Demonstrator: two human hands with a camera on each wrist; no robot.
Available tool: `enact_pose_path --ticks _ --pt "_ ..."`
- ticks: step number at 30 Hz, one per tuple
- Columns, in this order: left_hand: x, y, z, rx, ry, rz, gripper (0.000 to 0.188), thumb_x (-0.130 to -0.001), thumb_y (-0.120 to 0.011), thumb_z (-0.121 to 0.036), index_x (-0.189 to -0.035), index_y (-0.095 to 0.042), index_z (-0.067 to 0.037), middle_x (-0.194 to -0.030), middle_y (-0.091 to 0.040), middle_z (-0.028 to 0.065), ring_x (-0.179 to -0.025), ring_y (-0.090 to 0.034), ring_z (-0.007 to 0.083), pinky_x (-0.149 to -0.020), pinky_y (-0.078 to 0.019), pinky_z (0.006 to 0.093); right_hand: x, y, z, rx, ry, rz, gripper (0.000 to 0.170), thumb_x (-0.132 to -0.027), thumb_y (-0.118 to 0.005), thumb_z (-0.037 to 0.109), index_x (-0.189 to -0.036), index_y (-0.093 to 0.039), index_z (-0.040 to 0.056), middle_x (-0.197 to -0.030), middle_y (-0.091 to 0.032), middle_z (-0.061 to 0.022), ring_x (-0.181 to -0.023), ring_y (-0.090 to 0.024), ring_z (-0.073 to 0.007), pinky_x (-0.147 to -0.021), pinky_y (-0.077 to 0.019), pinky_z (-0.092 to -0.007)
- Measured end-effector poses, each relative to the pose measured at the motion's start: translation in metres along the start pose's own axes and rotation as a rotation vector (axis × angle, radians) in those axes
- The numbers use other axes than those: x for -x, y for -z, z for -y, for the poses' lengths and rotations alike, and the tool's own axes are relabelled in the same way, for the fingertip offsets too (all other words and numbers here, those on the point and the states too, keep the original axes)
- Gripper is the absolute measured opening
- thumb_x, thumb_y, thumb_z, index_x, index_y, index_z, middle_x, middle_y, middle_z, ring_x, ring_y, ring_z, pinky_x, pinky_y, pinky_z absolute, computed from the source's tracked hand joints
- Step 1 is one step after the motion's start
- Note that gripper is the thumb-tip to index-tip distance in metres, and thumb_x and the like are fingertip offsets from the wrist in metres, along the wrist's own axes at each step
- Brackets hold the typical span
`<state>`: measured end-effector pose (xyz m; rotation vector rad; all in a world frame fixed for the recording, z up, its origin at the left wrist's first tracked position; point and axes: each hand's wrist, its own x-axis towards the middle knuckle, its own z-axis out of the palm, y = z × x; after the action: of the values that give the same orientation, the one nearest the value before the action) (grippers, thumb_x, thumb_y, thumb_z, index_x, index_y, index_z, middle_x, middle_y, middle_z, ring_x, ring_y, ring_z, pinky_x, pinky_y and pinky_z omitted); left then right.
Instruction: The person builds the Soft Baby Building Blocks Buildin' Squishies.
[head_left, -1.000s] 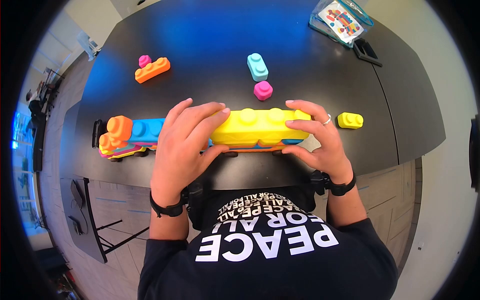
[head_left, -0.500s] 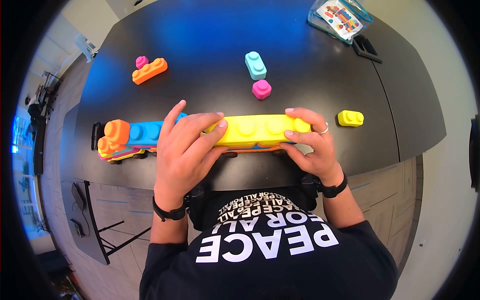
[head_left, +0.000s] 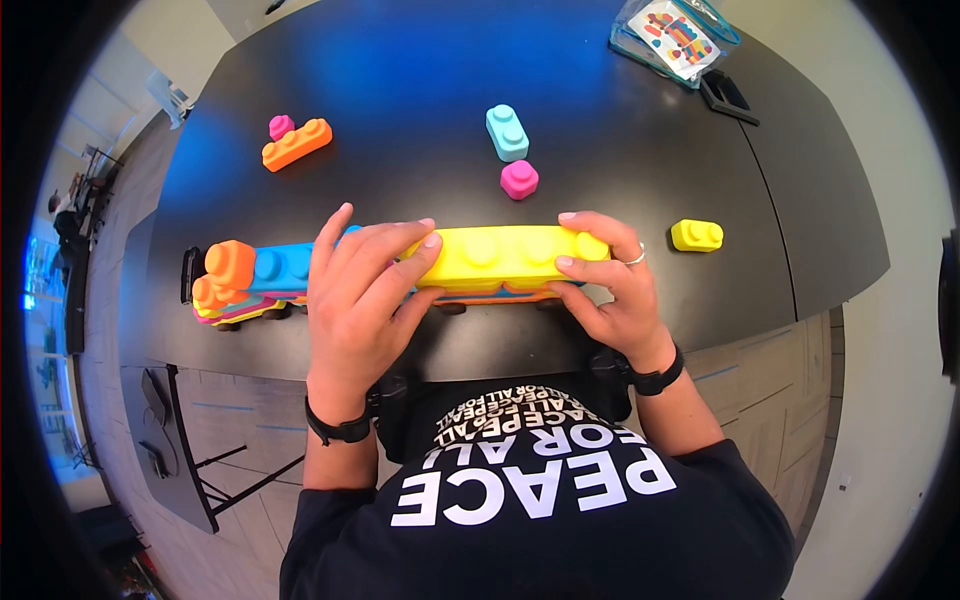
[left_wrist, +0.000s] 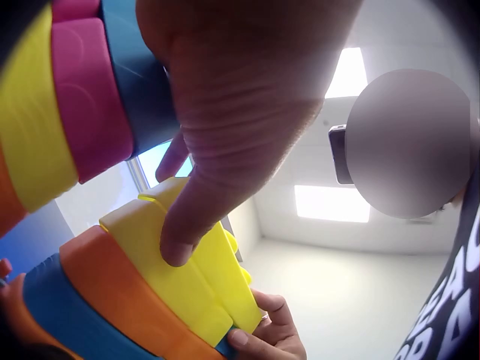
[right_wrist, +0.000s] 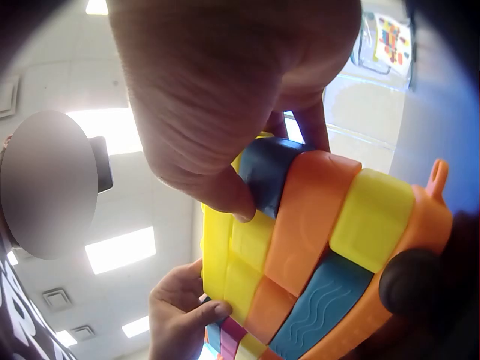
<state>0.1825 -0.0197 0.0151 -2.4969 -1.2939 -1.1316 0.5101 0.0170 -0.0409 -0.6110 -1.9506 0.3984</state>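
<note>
A long yellow building block (head_left: 510,255) with round studs lies on top of a train-like stack of blocks. My left hand (head_left: 365,280) pinches its left end, thumb on the near side and fingers over the top. At the other end, my right hand (head_left: 615,280) grips it the same way. Beneath it in the right wrist view are orange blocks (right_wrist: 311,217), a dark blue block (right_wrist: 271,176) beside the right thumb, and a black wheel (right_wrist: 409,281). Left of my left hand, the front section carries a blue block (head_left: 285,262) and an orange block (head_left: 230,262), partly hidden by that hand.
Loose on the black table (head_left: 400,150) are an orange block (head_left: 298,145), a small pink block (head_left: 281,126), a light teal block (head_left: 508,133), another pink block (head_left: 519,180) and a short yellow block (head_left: 697,236). A clear bag (head_left: 675,40) with a printed sheet lies far right.
Both hands and the long yellow block have shifted slightly left, the right hand most. The whole head view has also drifted a little. The grip at both ends stays the same.
</note>
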Motion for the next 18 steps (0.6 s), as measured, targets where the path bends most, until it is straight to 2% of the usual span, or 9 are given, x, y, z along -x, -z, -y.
enact_pose_path --ticks 5,11,14,15,17,18 --pt "0.002 -0.003 0.002 -0.016 0.041 -0.014 0.059 -0.079 -0.102 -0.007 -0.136 -0.085 -0.01 -0.144 -0.085 0.0071 -0.121 -0.079 0.0312 -0.13 -0.0478 0.0631 0.001 -0.01 0.007 0.064 0.007 -0.045 0.047 -0.093 -0.094 -0.005 -0.135 -0.081 0.0128 -0.161 -0.069 -0.0212 -0.141 -0.073 -0.0403 -0.111 -0.0638 -0.0476" --pt "0.001 -0.011 -0.002 -0.131 0.136 -0.043 0.06 -0.082 -0.098 -0.004 -0.14 -0.084 -0.011 -0.151 -0.084 0.0036 -0.13 -0.078 0.0294 -0.136 -0.0412 0.067 0.003 -0.024 0.008 0.132 0.007 -0.08 0.052 -0.091 -0.097 -0.001 -0.138 -0.082 0.0136 -0.162 -0.069 -0.0223 -0.141 -0.073 -0.0421 -0.114 -0.063 -0.0477" --pt "-0.001 -0.014 -0.005 -0.181 0.174 -0.052 0.062 -0.084 -0.096 -0.002 -0.144 -0.082 -0.012 -0.154 -0.083 0.0031 -0.133 -0.077 0.0289 -0.14 -0.0355 0.0708 -0.012 -0.006 0.01 0.089 0.041 0.03 0.051 -0.1 -0.098 0.022 -0.145 -0.079 0.0101 -0.164 -0.069 -0.0229 -0.142 -0.073 -0.0419 -0.115 -0.0621 -0.0484" --pt "-0.001 -0.017 -0.005 -0.175 0.184 -0.065 0.063 -0.085 -0.095 -0.001 -0.145 -0.081 -0.012 -0.155 -0.082 0.003 -0.133 -0.077 0.0288 -0.141 -0.0341 0.0715 -0.012 -0.002 0.002 -0.04 -0.012 -0.049 0.054 -0.105 -0.093 0.035 -0.149 -0.077 0.0071 -0.166 -0.068 -0.0227 -0.143 -0.073 -0.0399 -0.115 -0.0615 -0.0483" --pt "-0.001 -0.026 -0.008 -0.163 0.207 -0.089 0.065 -0.086 -0.093 0.001 -0.148 -0.08 -0.013 -0.156 -0.081 0.0027 -0.132 -0.076 0.0286 -0.142 -0.0315 0.073 -0.026 0.001 -0.014 -0.327 -0.091 -0.197 0.067 -0.12 -0.072 0.054 -0.159 -0.07 -0.0003 -0.171 -0.064 -0.0206 -0.148 -0.07 -0.0324 -0.114 -0.0604 -0.0464" --pt "-0.002 -0.029 -0.008 -0.167 0.212 -0.099 0.065 -0.087 -0.093 0.001 -0.149 -0.079 -0.013 -0.157 -0.081 0.0024 -0.131 -0.077 0.028 -0.142 -0.0312 0.0732 -0.039 0.014 -0.028 -0.354 -0.182 -0.155 0.063 -0.122 -0.07 0.05 -0.162 -0.068 0.002 -0.17 -0.063 -0.0187 -0.144 -0.071 -0.0299 -0.113 -0.0606 -0.0447"
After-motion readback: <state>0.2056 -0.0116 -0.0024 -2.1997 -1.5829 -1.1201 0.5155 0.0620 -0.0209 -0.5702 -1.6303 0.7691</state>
